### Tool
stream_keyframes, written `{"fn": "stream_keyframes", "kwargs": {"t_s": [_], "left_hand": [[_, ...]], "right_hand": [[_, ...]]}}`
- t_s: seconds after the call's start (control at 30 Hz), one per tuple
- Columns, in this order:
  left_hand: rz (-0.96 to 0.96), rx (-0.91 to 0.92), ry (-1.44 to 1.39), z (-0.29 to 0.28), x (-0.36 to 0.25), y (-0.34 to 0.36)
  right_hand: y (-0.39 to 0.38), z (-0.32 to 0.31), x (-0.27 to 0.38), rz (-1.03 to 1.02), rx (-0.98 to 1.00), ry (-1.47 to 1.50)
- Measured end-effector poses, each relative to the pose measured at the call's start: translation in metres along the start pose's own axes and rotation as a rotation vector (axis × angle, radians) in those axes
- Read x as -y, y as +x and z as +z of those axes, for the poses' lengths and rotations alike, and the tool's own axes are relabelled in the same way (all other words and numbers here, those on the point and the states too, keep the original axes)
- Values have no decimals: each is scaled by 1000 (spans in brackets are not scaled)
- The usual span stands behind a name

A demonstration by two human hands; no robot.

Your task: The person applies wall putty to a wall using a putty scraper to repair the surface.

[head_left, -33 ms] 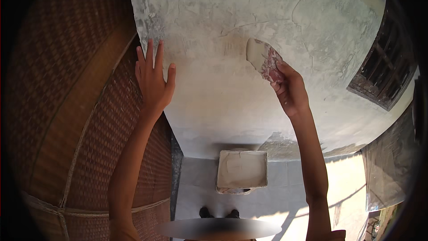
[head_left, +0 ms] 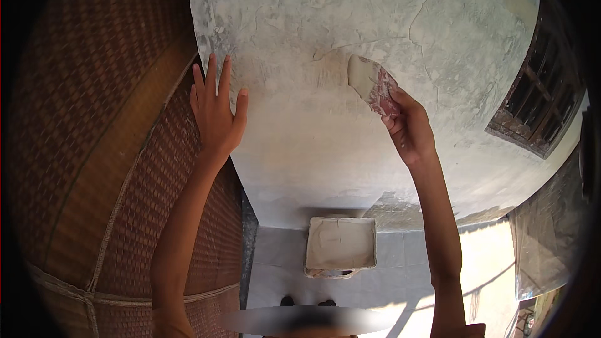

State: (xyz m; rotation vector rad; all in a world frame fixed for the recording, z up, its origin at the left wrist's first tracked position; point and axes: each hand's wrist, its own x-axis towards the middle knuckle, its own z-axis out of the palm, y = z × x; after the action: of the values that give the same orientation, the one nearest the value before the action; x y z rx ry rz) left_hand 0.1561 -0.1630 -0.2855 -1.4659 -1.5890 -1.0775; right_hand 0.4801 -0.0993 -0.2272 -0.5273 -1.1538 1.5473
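Observation:
My right hand (head_left: 413, 126) grips a flat reddish putty scraper (head_left: 383, 92) by its lower end, thumb on top. Pale wet putty coats the scraper's upper left part, and its far edge is at or close to the plastered wall (head_left: 300, 138); I cannot tell whether it touches. To the left, my left hand (head_left: 218, 109) is open, fingers spread and pointing up along the wall's left edge. It holds nothing, and whether its palm rests on the wall is unclear. Below, on the floor by the wall, a rectangular tray (head_left: 310, 263) holds smooth pale putty.
A woven brown mat panel (head_left: 156, 194) with tied seams closes off the left side. At right a dark barred window (head_left: 541, 87) is set in the wall. My feet (head_left: 288, 301) stand on the grey tiled floor (head_left: 275, 263). Sunlight falls on the floor at right, near clear plastic sheeting (head_left: 544, 244).
The view has shifted slightly, so the tray and floor sit a little lower in the picture. Both hands keep almost the same pose, and the scraper has barely moved.

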Motion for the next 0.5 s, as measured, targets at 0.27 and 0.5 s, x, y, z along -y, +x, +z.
{"fn": "stream_keyframes", "kwargs": {"t_s": [0.27,0.5], "left_hand": [[147,-277,40,-77,17,124],[228,-448,169,-115,31,204]], "right_hand": [[36,61,78,-115,75,161],[83,110,146,-238,276,225]]}}
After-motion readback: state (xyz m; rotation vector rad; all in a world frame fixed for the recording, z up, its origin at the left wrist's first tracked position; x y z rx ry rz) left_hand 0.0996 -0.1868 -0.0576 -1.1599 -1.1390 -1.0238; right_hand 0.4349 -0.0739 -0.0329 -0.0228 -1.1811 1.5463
